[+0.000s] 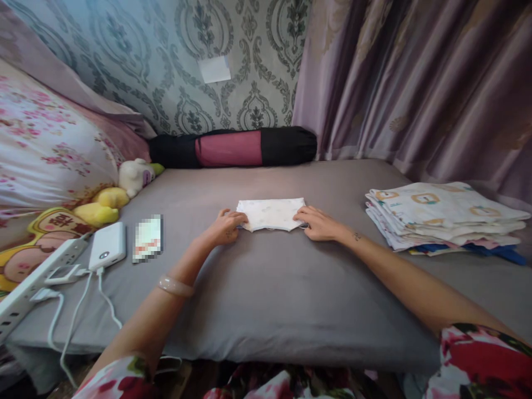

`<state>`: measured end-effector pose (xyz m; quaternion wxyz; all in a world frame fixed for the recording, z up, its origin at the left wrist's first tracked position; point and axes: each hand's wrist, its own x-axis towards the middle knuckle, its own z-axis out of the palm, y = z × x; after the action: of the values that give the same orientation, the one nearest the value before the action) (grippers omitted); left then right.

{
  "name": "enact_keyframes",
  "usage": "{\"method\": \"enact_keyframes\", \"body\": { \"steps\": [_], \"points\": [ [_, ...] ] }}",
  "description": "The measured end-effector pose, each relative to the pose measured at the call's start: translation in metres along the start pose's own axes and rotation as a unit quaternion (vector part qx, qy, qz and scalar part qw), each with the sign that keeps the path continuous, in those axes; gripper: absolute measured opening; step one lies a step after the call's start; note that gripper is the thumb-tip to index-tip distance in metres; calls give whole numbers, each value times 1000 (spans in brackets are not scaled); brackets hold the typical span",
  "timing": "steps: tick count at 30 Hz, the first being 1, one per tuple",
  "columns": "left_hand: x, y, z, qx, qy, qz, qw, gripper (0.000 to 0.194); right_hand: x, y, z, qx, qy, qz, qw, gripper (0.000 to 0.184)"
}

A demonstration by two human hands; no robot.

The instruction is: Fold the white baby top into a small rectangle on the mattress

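A small folded white cloth (pixel 272 213) lies in the middle of a bed covered with a grey sheet (pixel 257 288). My left hand (pixel 226 226) pinches the cloth's near left corner, fingers curled on its edge. At the near right corner my right hand (pixel 318 223) grips the cloth the same way. A pale bangle sits on my left wrist. Both arms stretch forward over the sheet.
A stack of folded printed cloths (pixel 440 216) rests at the right. On the left lie a white power bank (pixel 107 245) with cables, a power strip (pixel 37 277), a phone (pixel 147 238) and plush toys (pixel 120 191). A black and pink bolster (pixel 233 147) lines the wall; curtains hang at right.
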<state>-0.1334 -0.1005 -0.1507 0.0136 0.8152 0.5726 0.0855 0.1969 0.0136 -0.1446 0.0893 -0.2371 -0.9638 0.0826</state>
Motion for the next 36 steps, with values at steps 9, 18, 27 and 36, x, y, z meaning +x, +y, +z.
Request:
{"method": "enact_keyframes", "body": {
  "steps": [9,18,27,36],
  "points": [
    [50,36,6,3,94,-102,990,40,54,-38,4,-20,59,117,991,46],
    [76,55,27,57,17,-104,993,52,82,-57,32,-29,15,146,989,60],
    [76,53,30,-1,-14,-130,991,55,82,-51,44,-3,11,162,987,61],
    [79,51,30,-8,-36,-140,989,55,86,-49,42,5,17,160,987,57]
  ]
}}
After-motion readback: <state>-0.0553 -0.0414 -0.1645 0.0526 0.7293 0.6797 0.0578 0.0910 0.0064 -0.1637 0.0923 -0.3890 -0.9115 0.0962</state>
